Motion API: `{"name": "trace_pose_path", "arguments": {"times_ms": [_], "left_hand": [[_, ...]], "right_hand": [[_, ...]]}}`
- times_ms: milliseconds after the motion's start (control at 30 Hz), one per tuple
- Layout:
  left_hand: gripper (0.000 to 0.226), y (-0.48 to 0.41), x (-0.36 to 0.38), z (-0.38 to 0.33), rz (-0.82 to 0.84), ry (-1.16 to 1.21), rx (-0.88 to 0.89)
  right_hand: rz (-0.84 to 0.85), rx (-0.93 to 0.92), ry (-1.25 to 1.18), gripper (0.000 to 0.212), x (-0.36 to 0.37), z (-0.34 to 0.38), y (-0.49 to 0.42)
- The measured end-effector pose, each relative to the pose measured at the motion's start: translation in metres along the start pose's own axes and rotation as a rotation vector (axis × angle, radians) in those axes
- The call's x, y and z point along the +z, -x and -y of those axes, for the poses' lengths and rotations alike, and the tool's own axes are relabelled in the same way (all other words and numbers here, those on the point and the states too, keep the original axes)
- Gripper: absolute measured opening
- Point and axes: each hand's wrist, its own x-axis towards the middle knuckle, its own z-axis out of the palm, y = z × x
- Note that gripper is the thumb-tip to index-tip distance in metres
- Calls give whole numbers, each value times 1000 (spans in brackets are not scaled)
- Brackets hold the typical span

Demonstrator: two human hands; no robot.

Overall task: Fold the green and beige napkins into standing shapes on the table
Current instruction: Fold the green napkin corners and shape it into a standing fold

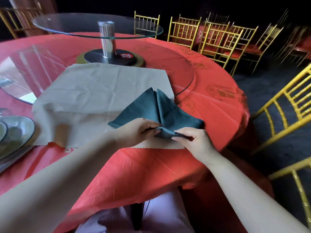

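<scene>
Dark green cloth napkin, part-folded with two pointed flaps up, lies on flat beige cloth napkin spread over red tablecloth. Left hand and right hand sit close together — both pinch the green napkin's near folded edge. Stacked pale plates far left.

Matt cloth is seen in the green napkin and beige napkin, glossy sheen on the red tablecloth, clear glass in the turntable.
</scene>
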Motion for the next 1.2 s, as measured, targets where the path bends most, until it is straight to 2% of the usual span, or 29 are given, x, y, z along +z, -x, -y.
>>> {"name": "trace_pose_path", "arguments": {"times_ms": [167,267,433,567,633,700,767,867,933,1000,1100,1200], "left_hand": [[27,8,-31,-19,-40,53,-80],[25,17,-47,-35,-160,98,-83],[14,37,-77,-75,-313,107,-125],[15,58,-101,-101,-350,-256,-174],[30,65,-112,-103,-365,-373,-311],[32,70,-119,-103,-375,-233,-355],[18,73,-124,-112,-418,-78,-269],[1,86,-138,-135,-461,6,-147],[4,93,-149,-146,-458,29,-140],[9,96,-160,-153,-429,93,-169],[25,93,-180,-157,-334,311,-260],[27,78,-186,-133,-218,472,-421]], "right_hand": [[80,77,-97,7,-4,44,-25],[105,55,-125,18,-4,75,-38],[122,35,-217,22,-8,125,-47],[119,-5,-181,28,-10,158,-51],[132,5,-188,28,-12,171,-51],[171,29,-172,32,-16,178,-48],[251,47,-109,34,-22,178,-41],[367,137,-31,28,-34,172,-29],[420,187,-34,23,-41,172,-23],[451,176,-132,25,-46,178,-20],[503,136,-393,30,-55,185,-19],[628,251,-468,36,-58,168,-27]]}}
